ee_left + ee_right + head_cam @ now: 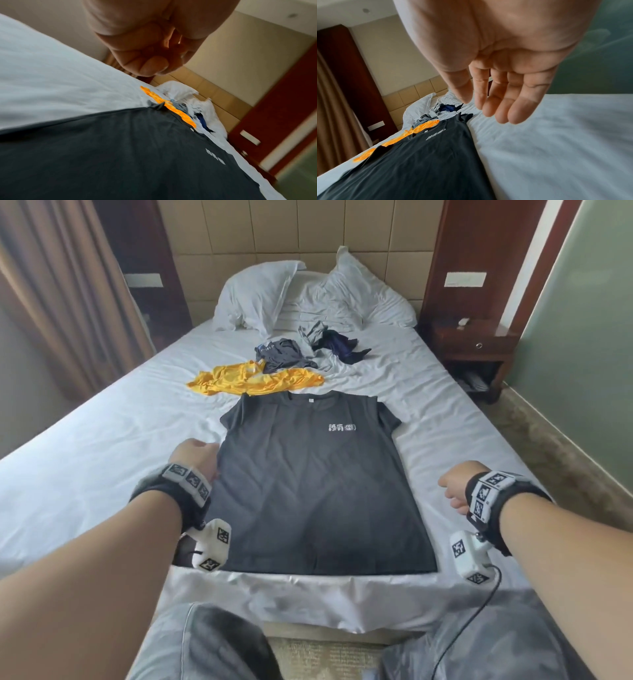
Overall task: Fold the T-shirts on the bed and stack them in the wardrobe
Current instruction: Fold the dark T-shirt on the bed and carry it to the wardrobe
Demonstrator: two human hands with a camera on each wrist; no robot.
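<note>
Both hands hover empty, left hand [197, 455] curled, right hand [454, 486] relaxed; pinch black T-shirt [308, 474] shoulders at twelve o'clock, fold evenly.

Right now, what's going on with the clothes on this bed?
A person is folding T-shirts. A black T-shirt lies spread flat, front up, near the foot of the bed. The left hand, fingers curled, is at its left edge; the right hand hovers open beside its right edge. A yellow shirt and darker clothes wait crumpled behind.
</note>
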